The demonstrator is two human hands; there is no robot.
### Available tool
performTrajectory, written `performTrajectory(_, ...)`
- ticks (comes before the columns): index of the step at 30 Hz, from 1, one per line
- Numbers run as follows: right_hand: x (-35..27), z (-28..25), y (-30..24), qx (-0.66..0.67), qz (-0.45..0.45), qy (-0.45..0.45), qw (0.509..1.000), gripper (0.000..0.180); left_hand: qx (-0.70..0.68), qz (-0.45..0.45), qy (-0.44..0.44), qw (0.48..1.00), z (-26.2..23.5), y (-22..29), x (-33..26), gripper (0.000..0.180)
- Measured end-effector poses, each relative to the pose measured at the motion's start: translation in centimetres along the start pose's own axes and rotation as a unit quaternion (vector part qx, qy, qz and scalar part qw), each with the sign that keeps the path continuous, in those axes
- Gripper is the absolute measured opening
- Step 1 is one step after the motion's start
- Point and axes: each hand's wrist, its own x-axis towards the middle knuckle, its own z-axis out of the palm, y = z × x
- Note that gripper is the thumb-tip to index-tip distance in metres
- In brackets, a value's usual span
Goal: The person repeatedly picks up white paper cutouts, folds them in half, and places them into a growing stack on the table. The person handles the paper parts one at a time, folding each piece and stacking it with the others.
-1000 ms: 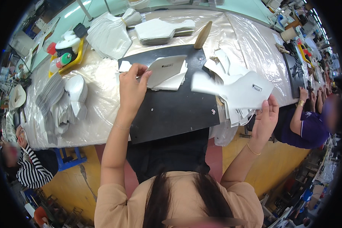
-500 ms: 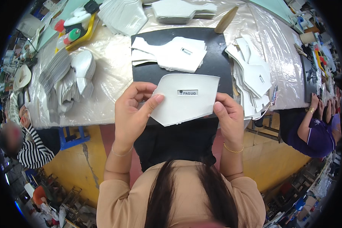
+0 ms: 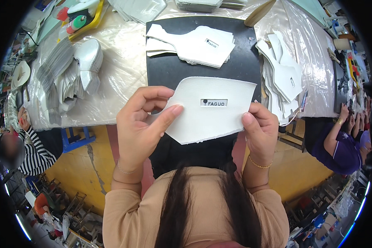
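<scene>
Up close to the camera, both hands hold one white leather piece between them, lifted above the black mat. The left hand pinches the piece's narrow left end, its thumb laid across the front face and its fingers curled behind. The right hand grips the lower right edge, thumb on the front and the other fingers hidden behind. The piece faces the camera, roughly level, with a small dark label just to the left of the right thumb. A thin gold bracelet sits on the right wrist.

Beyond the hands, farther out on the mat, lies a stack of white cut pieces. Off past the right hand, a loose heap of similar white pieces rests on the plastic-covered table. Out past the left hand, a white shoe lies next to a fanned pile of grey pieces. Farther still, a yellow tray holds bottles. To the far right, a person in a purple top sits at the table's edge; to the far left, a person in a striped top is seated.
</scene>
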Motion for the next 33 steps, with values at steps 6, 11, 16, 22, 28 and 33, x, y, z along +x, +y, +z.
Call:
performTrajectory(6, -0.2, 0.1, -0.5, 0.005, 0.002, -0.005, 1.000, 0.024, -0.006, -0.008, 0.000, 1.000, -0.1, 0.3, -0.2, 0.030)
performTrajectory(11, -0.3, 0.2, -0.7, 0.027, -0.005, -0.011, 1.000, 0.024, -0.008, -0.009, 0.001, 1.000, 0.0, 0.4, -0.2, 0.031)
performTrajectory(16, -0.3, 0.2, -0.8, 0.022, 0.004, -0.008, 1.000, 0.024, -0.005, -0.028, 0.003, 1.000, 0.0, 0.6, -0.2, 0.031)
performTrajectory(22, -0.1, 0.4, -0.5, -0.014, 0.026, 0.008, 1.000, 0.020, 0.073, 0.007, 0.021, 0.997, -0.2, -0.2, 0.0, 0.035)
performTrajectory(28, 1.3, 0.9, 1.6, -0.251, -0.015, -0.005, 0.968, 0.018, 0.246, 0.164, -0.027, 0.955, 0.5, -2.9, 0.3, 0.025)
performTrajectory(33, 1.2, 1.5, 2.5, -0.241, -0.051, -0.004, 0.969, 0.017, 0.082, 0.071, -0.182, 0.977, 2.9, -5.3, 1.0, 0.021)
